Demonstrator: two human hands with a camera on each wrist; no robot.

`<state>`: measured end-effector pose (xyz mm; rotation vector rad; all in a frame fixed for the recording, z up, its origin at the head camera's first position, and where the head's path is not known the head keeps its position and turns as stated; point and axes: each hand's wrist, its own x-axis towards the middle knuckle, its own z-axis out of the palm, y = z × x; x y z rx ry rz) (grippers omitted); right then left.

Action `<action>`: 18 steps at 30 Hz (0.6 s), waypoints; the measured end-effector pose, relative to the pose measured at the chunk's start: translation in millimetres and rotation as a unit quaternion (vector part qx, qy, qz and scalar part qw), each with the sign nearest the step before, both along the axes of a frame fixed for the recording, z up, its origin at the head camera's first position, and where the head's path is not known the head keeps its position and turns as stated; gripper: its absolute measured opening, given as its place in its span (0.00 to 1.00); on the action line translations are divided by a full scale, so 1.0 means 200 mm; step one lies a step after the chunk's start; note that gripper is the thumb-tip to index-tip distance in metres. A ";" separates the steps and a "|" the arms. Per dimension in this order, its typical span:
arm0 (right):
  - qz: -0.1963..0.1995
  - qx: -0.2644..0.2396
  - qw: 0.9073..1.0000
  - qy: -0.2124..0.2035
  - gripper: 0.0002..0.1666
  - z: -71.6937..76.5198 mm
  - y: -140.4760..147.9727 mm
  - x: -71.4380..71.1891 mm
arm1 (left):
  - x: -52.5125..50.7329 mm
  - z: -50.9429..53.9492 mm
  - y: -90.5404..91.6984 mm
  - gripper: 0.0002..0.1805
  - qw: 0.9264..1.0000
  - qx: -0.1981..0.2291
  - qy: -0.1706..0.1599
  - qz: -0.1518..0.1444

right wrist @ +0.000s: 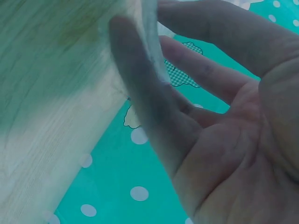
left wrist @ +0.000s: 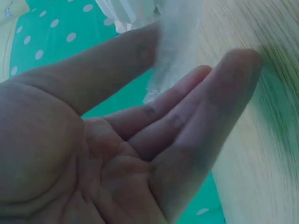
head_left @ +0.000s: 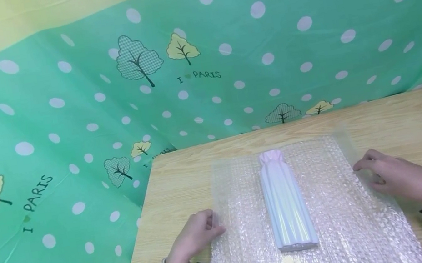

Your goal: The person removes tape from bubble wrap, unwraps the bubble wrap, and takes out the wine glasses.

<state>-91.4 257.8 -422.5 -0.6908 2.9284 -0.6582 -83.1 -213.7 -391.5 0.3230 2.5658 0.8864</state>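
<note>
A sheet of bubble wrap (head_left: 248,236) lies spread on the table. On its middle lies a fluted vase (head_left: 286,202), shading from pink at its gathered neck to pale blue at its base, the neck pointing away from me. My left hand (head_left: 196,235) holds the sheet's left edge; in the left wrist view the wrap (left wrist: 180,42) runs between thumb and fingers. My right hand (head_left: 400,175) holds the right edge, with the wrap (right wrist: 150,37) between thumb and index finger in the right wrist view. Neither hand touches the vase.
The wooden table (head_left: 420,121) extends beyond the sheet on both sides, its left edge slanting toward me. Behind and to the left hangs a green dotted cloth (head_left: 219,24) printed with trees. Dark bits show at both sleeve cuffs.
</note>
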 end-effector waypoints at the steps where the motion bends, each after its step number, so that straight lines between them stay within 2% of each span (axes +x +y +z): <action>1: 0.001 0.000 1.000 -0.002 0.26 0.00 0.00 0.00 | 0.00 0.00 0.00 0.11 1.000 -0.003 0.000 0.002; 8: -0.011 0.015 1.000 -0.003 0.29 0.00 0.01 0.01 | 0.01 0.01 -0.01 0.10 1.000 -0.019 0.006 0.022; 13: -0.027 0.031 0.999 -0.011 0.26 0.01 0.02 0.02 | 0.02 0.03 -0.02 0.17 0.999 -0.025 0.012 0.040; 18: -0.039 0.052 0.998 -0.022 0.23 0.01 0.03 0.02 | 0.01 0.04 -0.04 0.17 0.997 -0.035 0.023 0.059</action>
